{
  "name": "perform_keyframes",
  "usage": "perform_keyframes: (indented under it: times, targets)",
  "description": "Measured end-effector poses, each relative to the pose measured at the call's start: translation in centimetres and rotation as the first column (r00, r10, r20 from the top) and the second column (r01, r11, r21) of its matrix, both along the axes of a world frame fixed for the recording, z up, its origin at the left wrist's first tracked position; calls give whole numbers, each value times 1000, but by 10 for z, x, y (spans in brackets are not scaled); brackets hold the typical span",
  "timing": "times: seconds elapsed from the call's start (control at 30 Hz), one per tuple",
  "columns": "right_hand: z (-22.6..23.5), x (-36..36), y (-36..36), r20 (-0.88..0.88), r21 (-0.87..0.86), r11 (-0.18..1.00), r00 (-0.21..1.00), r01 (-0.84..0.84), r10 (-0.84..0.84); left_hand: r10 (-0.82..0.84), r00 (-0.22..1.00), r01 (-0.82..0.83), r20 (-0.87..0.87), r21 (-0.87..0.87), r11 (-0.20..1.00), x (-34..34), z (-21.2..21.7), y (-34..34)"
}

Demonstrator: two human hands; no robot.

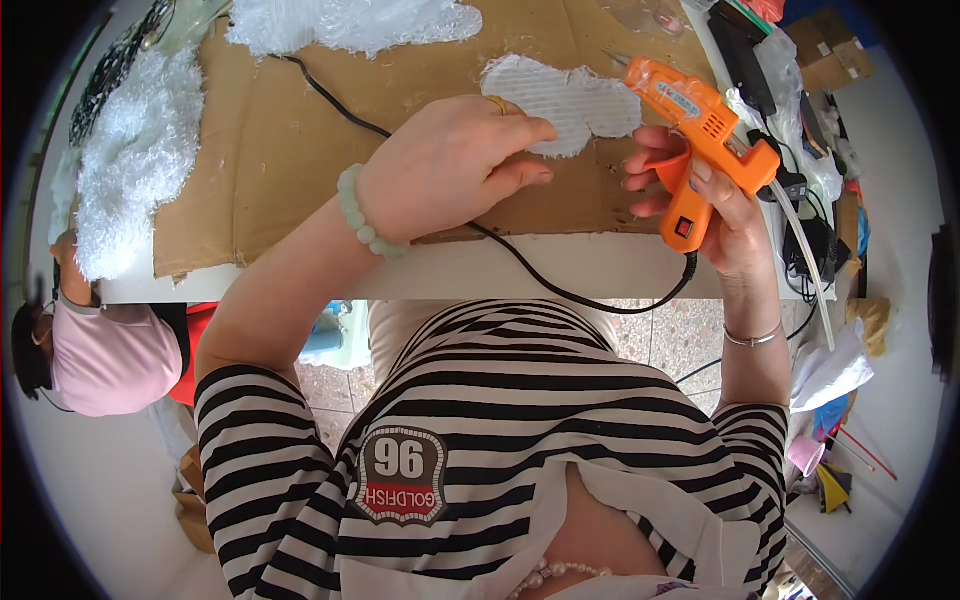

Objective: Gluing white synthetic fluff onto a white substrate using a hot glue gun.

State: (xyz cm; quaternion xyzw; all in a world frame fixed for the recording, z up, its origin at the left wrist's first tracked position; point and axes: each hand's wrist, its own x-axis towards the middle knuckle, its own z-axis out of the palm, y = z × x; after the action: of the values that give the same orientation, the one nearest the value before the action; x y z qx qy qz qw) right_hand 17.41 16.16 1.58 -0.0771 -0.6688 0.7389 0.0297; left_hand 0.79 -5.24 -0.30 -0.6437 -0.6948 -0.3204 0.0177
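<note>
An orange hot glue gun [712, 135] is in my right hand [735, 215], with my fingers wrapped round its handle and near the trigger. Its metal nozzle points to the far left, and a long translucent glue stick [805, 250] sticks out of its back. My left hand [455, 150], with a pale bead bracelet and a ring, is over the cardboard. Its thumb and index finger are apart, with nothing visible between them; the other fingers are mostly hidden. Just beyond those fingertips lies a white ribbed fabric piece [560, 95] with frayed edges.
Brown cardboard [270, 180] covers much of the white table. Fluffy white material lies in a left pile [140, 150] and a far pile [350, 22]. A black cord [545, 285] runs from the glue gun under my left hand. Another person [115, 355] is at the left.
</note>
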Motion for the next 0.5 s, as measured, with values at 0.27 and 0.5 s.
perform_keyframes:
  times: [0.27,0.5]
  targets:
    - [7,-16,0,120,118,991,990,59,-73,-141,948,141,-284,-24,990,-16,-6,12]
    - [10,-16,-5,98,294,948,983,120,-155,-157,972,130,-172,-157,979,-24,-11,7]
